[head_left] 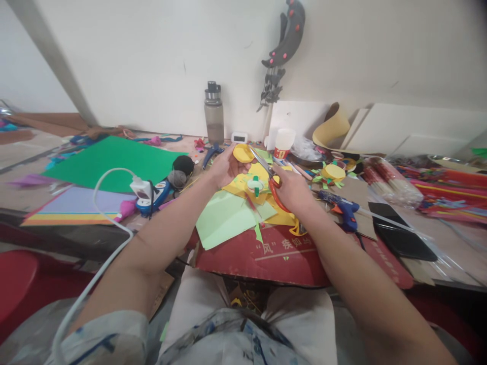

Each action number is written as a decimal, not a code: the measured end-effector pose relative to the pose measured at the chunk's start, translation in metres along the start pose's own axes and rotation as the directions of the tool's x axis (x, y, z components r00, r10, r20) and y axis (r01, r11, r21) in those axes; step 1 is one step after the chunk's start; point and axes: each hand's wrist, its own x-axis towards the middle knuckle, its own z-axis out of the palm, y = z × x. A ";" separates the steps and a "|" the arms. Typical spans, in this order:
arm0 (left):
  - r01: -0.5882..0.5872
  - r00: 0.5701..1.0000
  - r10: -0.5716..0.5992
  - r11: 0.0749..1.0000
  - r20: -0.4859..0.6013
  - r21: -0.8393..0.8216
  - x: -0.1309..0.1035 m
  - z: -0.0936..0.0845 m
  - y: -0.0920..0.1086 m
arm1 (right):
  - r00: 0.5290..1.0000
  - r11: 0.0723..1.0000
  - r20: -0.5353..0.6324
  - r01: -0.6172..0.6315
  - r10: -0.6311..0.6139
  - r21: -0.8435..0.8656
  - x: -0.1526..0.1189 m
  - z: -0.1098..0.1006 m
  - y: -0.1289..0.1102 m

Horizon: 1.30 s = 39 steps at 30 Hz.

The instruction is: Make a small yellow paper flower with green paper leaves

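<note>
A round yellow paper piece (243, 153) is pinched in my left hand (227, 166), above the pile on the table. My right hand (291, 188) grips a pair of scissors (274, 190) by the orange handles. The scissor blades point up and left, with their tips at the right edge of the yellow piece; whether they touch it I cannot tell. Beneath my hands lie yellow paper scraps (279, 217), a small white disc with green strips (255, 185) and light green sheets (224, 218).
A blue glue gun (348, 215) and black phone (399, 230) lie right. Left are a green sheet (110, 165), a power strip (154, 197) and its white cable (114, 253). Behind stand a water bottle (214, 116) and paper cup (283, 143). A red board (243, 258) edges the front.
</note>
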 end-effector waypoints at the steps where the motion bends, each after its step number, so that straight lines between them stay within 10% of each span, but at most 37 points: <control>1: 0.004 1.000 -0.004 1.000 0.009 -0.001 0.000 -0.001 0.000 | 1.000 1.000 -0.008 0.008 -0.008 0.007 0.000 0.001 0.001; 28: 0.101 0.994 -0.100 0.995 -0.043 0.011 0.007 -0.015 0.004 | 0.999 0.996 0.028 -0.019 0.022 -0.092 -0.003 -0.003 -0.007; 39: 0.030 1.000 -0.030 0.993 0.002 -0.113 0.008 -0.013 -0.001 | 0.986 0.940 -0.164 0.052 0.004 0.337 0.009 0.017 0.017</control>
